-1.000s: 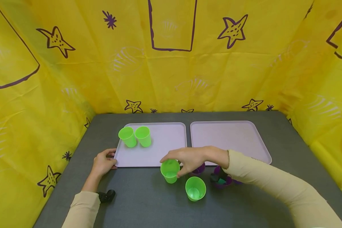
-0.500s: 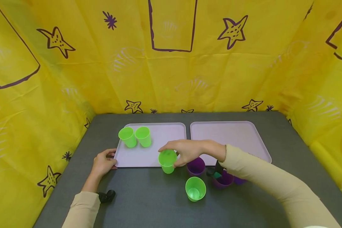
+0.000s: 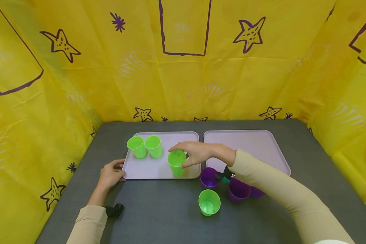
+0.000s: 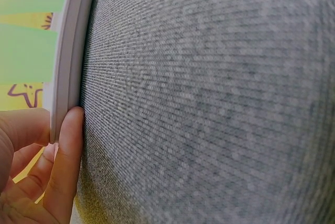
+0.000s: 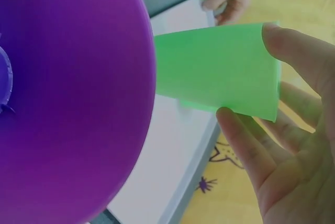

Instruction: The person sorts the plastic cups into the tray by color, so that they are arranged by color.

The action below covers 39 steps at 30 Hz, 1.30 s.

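Note:
My right hand (image 3: 195,153) grips a bright green cup (image 3: 176,163) near its rim, over the right part of the left tray (image 3: 158,171). In the right wrist view, thumb and fingers span the green cup (image 5: 220,69) at its rim end. My left hand (image 3: 110,174) pinches the tray's front left corner; the left wrist view shows the tray's rim (image 4: 68,77) between thumb and finger. Two more green cups, one at the corner side (image 3: 137,147) and one beside it (image 3: 154,147), stand upright on that tray.
A green cup (image 3: 209,203) stands on the grey table (image 3: 152,213) in front. Purple cups, one (image 3: 208,181) near the trays and another (image 3: 238,192) farther right, stand under the right forearm, a third partly hidden. A second tray (image 3: 241,140) lies at the right.
My right hand has carried the green cup away from me and slightly left, from the table in front to over the left tray. The left hand has stayed at the tray corner.

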### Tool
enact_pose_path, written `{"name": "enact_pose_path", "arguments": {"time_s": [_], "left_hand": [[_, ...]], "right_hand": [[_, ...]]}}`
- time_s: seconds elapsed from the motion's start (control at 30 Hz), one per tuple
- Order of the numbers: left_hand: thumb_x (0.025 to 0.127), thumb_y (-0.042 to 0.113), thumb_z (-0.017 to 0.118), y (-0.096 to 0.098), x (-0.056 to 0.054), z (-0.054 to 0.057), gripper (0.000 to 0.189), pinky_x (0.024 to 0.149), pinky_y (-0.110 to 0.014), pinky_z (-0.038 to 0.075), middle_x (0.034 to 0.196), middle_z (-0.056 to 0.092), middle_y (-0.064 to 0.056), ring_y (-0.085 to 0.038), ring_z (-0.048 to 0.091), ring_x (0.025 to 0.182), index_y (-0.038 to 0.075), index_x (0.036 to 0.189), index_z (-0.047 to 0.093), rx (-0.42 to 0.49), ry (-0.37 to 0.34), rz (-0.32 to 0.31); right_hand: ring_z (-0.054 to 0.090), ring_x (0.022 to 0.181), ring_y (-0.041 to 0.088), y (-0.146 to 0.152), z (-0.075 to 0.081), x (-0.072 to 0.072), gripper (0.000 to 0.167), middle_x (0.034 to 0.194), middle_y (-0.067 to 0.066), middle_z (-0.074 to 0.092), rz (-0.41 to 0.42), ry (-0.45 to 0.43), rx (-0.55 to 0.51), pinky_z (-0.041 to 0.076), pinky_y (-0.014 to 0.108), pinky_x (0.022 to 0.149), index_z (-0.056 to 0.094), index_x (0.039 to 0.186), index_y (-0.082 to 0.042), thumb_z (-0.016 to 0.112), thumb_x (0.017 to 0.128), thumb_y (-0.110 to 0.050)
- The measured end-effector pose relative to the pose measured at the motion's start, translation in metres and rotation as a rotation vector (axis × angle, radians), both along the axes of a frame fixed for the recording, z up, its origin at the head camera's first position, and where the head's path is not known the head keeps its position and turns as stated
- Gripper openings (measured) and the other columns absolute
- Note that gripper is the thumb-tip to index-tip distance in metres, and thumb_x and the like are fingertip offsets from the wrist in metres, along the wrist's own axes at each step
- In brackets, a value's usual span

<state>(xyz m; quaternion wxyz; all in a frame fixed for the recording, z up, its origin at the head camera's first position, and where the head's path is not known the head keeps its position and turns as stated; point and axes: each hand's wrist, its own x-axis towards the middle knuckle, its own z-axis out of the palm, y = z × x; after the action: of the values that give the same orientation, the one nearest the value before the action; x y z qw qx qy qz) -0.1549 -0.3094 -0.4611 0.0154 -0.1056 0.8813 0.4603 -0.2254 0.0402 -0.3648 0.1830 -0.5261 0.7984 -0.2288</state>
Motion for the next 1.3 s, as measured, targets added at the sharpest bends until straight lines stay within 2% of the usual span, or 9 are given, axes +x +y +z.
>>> {"name": "enact_pose_path", "arguments": {"time_s": [0.2, 0.3, 0.47, 0.63, 0.93, 1.3], "left_hand": [[0.072, -0.007, 0.057, 0.001, 0.0, 0.0, 0.052, 0.053, -0.03, 0.058, 0.106, 0.053, -0.025, -0.017, 0.06, 0.074, -0.006, 0.123, 0.051, -0.004, -0.008, -0.001], [0.072, -0.007, 0.057, 0.001, 0.0, 0.001, 0.052, 0.053, -0.03, 0.058, 0.106, 0.053, -0.025, -0.017, 0.059, 0.074, -0.006, 0.123, 0.051, -0.007, -0.009, 0.002], [0.072, -0.007, 0.057, 0.001, 0.001, 0.002, 0.051, 0.053, -0.03, 0.058, 0.105, 0.053, -0.025, -0.017, 0.059, 0.074, -0.006, 0.123, 0.051, -0.004, -0.006, 0.001], [0.072, -0.007, 0.057, 0.002, 0.001, 0.002, 0.051, 0.054, -0.03, 0.058, 0.105, 0.052, -0.026, -0.017, 0.059, 0.074, -0.007, 0.123, 0.05, 0.002, -0.011, -0.006], [0.072, -0.007, 0.057, 0.002, 0.001, 0.003, 0.051, 0.054, -0.03, 0.058, 0.106, 0.053, -0.026, -0.017, 0.06, 0.074, -0.006, 0.123, 0.051, -0.001, -0.017, -0.005], [0.071, -0.008, 0.056, 0.002, 0.001, 0.002, 0.052, 0.053, -0.03, 0.058, 0.106, 0.053, -0.026, -0.018, 0.06, 0.075, -0.007, 0.123, 0.051, 0.001, -0.003, -0.004]], "right_hand": [[0.05, 0.11, 0.019, -0.002, -0.002, -0.009, 0.065, 0.134, 0.009, 0.046, -0.034, 0.049, 0.005, 0.051, 0.021, 0.079, 0.041, 0.136, -0.005, 0.069, 0.08, -0.022], [0.048, 0.112, 0.02, -0.004, -0.003, -0.013, 0.064, 0.135, 0.011, 0.045, -0.049, 0.045, 0.006, 0.05, 0.02, 0.08, 0.04, 0.136, -0.004, 0.068, 0.081, -0.022], [0.046, 0.117, 0.021, -0.008, -0.003, -0.019, 0.065, 0.138, 0.012, 0.043, -0.086, 0.036, 0.014, 0.046, 0.028, 0.093, 0.04, 0.137, -0.002, 0.067, 0.081, -0.022], [0.046, 0.12, 0.021, -0.012, -0.006, -0.024, 0.065, 0.138, 0.012, 0.044, -0.12, 0.059, 0.021, 0.042, 0.032, 0.101, 0.04, 0.137, -0.004, 0.067, 0.081, -0.023], [0.049, 0.117, 0.021, -0.016, -0.011, -0.035, 0.067, 0.139, 0.012, 0.043, -0.18, 0.087, 0.042, 0.041, 0.032, 0.101, 0.039, 0.138, -0.005, 0.067, 0.082, -0.026], [0.041, 0.127, 0.025, -0.025, -0.017, -0.043, 0.068, 0.139, 0.011, 0.043, -0.258, 0.081, 0.061, 0.034, 0.037, 0.108, 0.038, 0.139, -0.008, 0.067, 0.081, -0.028]]}}
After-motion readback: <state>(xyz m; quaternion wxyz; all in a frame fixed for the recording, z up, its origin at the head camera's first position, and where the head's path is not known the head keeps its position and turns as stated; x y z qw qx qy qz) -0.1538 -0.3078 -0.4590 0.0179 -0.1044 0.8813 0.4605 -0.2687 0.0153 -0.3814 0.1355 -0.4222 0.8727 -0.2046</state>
